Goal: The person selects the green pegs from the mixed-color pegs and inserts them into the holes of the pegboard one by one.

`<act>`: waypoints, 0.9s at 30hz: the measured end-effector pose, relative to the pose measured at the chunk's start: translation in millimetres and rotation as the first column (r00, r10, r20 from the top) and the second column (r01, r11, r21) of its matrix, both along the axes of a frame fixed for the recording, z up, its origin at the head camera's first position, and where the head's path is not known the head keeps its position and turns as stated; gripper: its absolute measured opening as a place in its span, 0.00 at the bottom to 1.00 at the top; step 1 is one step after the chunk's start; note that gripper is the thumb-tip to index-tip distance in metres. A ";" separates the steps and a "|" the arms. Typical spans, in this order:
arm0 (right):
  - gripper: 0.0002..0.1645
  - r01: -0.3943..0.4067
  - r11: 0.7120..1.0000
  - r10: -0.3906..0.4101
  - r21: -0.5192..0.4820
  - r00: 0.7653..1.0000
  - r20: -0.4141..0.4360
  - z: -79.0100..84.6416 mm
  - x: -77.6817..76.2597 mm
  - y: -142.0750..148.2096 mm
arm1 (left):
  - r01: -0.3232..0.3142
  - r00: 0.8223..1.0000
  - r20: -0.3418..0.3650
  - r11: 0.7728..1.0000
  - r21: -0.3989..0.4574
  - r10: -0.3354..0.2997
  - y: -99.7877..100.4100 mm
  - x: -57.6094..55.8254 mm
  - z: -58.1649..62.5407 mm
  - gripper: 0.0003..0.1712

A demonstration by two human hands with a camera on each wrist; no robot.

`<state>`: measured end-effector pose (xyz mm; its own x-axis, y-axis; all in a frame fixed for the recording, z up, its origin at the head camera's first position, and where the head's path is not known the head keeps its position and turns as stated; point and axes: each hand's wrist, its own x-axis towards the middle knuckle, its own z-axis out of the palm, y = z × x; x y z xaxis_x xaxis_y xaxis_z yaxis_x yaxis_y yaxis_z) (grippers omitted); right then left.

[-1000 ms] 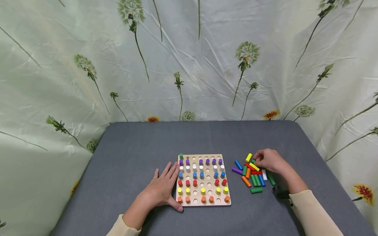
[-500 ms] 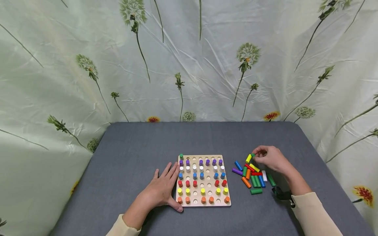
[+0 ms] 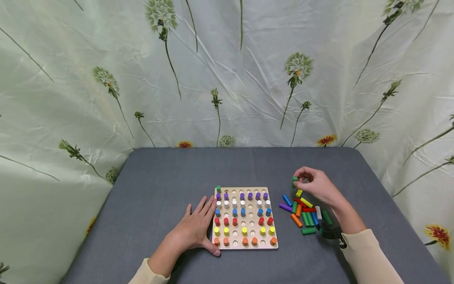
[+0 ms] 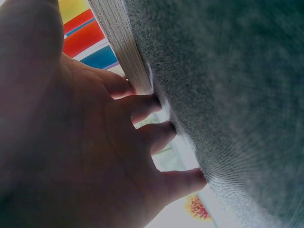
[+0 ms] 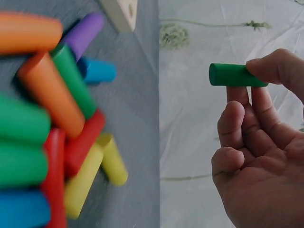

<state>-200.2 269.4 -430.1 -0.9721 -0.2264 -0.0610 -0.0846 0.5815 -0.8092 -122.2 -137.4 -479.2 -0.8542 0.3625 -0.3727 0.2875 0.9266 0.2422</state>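
My left hand (image 3: 196, 225) lies with spread, straight fingers along the left edge of a light wooden pegboard (image 3: 251, 245); the thumb is at its near corner. In the left wrist view the fingertips (image 4: 152, 102) reach the board's side (image 4: 121, 40). Coloured pegs stand in rows on the board: orange, yellow, red, blue, white and purple, with one green peg (image 3: 218, 189) at the far left corner. Several holes between them are bare. My right hand (image 3: 319, 187) pinches a green peg (image 5: 232, 75) between thumb and fingers, raised above the loose pegs.
To the right of the board lies a loose pile of pegs, among them a purple peg (image 3: 285, 207), an orange peg (image 3: 296, 220), a white peg (image 3: 318, 213) and a yellow peg (image 3: 306, 202). Grey cloth (image 3: 177, 169) covers the table. A flowered curtain (image 3: 255, 98) hangs behind.
My right hand has lifted the green peg out of the pile's far side and moved it up and to the left. The left hand has stayed at the board's edge.
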 end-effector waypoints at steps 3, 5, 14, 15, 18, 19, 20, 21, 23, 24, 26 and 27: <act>0.14 -0.010 0.999 0.009 -0.036 1.000 -0.011 3.6 -1.3 -10.1 | 0.004 1.000 -0.006 1.000 -0.006 -0.004 0.2 -0.7 -0.8 0.90; 0.14 -0.015 0.998 0.014 -0.059 1.000 -0.014 5.6 -2.4 -17.6 | 0.003 1.000 -0.008 1.000 -0.009 -0.003 0.1 -0.8 -1.4 0.90; 0.11 -0.061 0.991 0.058 -0.123 0.998 -0.032 9.8 -10.2 -57.0 | 0.001 1.000 -0.012 1.000 -0.021 -0.002 0.5 1.3 -1.1 0.90; 0.10 -0.070 0.989 0.066 -0.129 0.997 -0.035 10.2 -10.9 -61.3 | 0.001 1.000 -0.012 1.000 -0.015 -0.001 0.3 1.6 -0.6 0.90; 0.09 -0.088 0.986 0.082 -0.140 0.996 -0.047 10.3 -13.0 -72.3 | 0.004 1.000 -0.015 1.000 0.007 -0.004 0.0 1.8 0.2 0.90; 0.09 -0.090 0.985 0.084 -0.146 0.995 -0.047 10.3 -13.6 -75.6 | 0.006 1.000 -0.017 1.000 0.013 -0.006 0.1 1.8 0.4 0.90; 0.08 -0.093 0.984 0.087 -0.153 0.995 -0.048 10.5 -14.0 -78.6 | 0.008 1.000 -0.019 1.000 0.017 -0.008 0.1 2.0 0.7 0.90; 0.08 -0.099 0.981 0.092 -0.164 0.995 -0.049 10.8 -14.5 -81.8 | 0.009 1.000 -0.018 1.000 0.021 -0.008 0.1 2.1 0.7 0.90; 0.09 -0.116 0.976 0.109 -0.184 0.993 -0.050 11.2 -15.8 -88.5 | 0.008 1.000 -0.019 1.000 0.019 -0.008 0.0 2.4 0.6 0.90; 0.09 -0.127 0.972 0.119 -0.196 0.992 -0.050 11.2 -16.8 -92.1 | 0.007 1.000 -0.020 1.000 0.016 -0.006 -0.2 2.7 0.8 0.90; 0.09 -0.146 0.964 0.139 -0.221 0.989 -0.049 11.6 -18.6 -100.2 | 0.004 1.000 -0.018 1.000 0.011 -0.004 -0.6 3.2 0.8 0.90; 0.09 -0.155 0.961 0.148 -0.231 0.988 -0.049 11.4 -19.8 -104.8 | 0.003 1.000 -0.017 1.000 0.010 -0.003 -0.9 3.4 0.8 0.90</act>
<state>-220.0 164.6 -418.7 -0.9260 -0.3754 0.0401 -0.1838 0.3556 -0.9164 -118.8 -138.3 -478.4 -0.8594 0.3689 -0.3541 0.2946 0.9232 0.2467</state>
